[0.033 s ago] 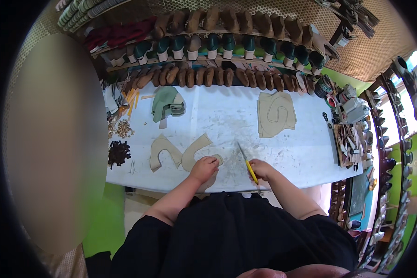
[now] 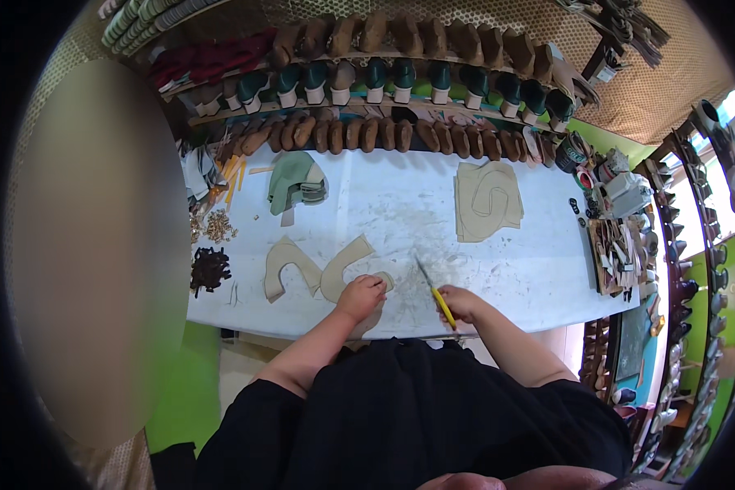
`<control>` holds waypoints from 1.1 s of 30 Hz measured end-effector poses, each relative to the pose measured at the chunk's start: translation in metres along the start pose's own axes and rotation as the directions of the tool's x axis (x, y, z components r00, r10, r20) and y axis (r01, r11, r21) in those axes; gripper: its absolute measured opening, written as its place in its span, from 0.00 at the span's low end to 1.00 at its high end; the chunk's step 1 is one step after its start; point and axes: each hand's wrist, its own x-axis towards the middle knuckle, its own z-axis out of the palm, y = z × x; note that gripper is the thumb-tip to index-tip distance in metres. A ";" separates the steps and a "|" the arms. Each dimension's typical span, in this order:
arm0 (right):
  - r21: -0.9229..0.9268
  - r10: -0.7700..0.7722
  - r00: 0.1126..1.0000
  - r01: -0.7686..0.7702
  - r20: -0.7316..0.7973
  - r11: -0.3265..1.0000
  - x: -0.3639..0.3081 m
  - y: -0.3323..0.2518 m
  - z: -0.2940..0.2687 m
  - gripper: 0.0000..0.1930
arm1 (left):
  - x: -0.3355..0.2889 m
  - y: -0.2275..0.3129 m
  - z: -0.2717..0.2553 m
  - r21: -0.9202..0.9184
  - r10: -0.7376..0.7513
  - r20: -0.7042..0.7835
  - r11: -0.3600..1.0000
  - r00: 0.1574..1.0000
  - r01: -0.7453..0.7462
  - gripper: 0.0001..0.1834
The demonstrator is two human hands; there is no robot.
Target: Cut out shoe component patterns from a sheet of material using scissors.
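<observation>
My left hand is closed, its fingers gripping the edge of a curved beige piece that lies flat near the table's front. Part of that piece is hidden beneath the hand. To its left, and close to it, lies another beige arch-shaped piece. A pair of yellow-handled scissors is held in my right hand, which is closed around the handle. Their narrow grey blades point away from me, just above the table and apart from the beige pieces.
On the white table lie stacked beige sheets with drawn outlines, green cut pieces, small gold parts and a dark heap. Rows of brown shoe lasts line the back. Strips fill a tray at right.
The scissors' tip has shifted slightly left and toward me, with the handle end moving a little nearer. My left hand and the beige pieces stay where they were.
</observation>
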 end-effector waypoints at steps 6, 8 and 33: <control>-0.095 0.049 0.967 -0.026 0.250 0.995 -0.026 0.030 0.016 0.27 | -0.008 -0.003 0.015 0.019 0.024 -0.195 1.000 0.980 -0.020 0.16; -0.141 0.062 0.966 -0.026 0.253 0.990 -0.025 0.032 0.021 0.27 | -0.008 -0.004 0.017 0.009 0.027 -0.239 1.000 0.971 -0.026 0.16; -0.159 -0.075 0.997 0.071 -0.018 0.985 -0.007 0.034 0.089 0.28 | -0.009 -0.008 0.020 -0.031 -0.057 -0.139 0.998 0.989 0.053 0.17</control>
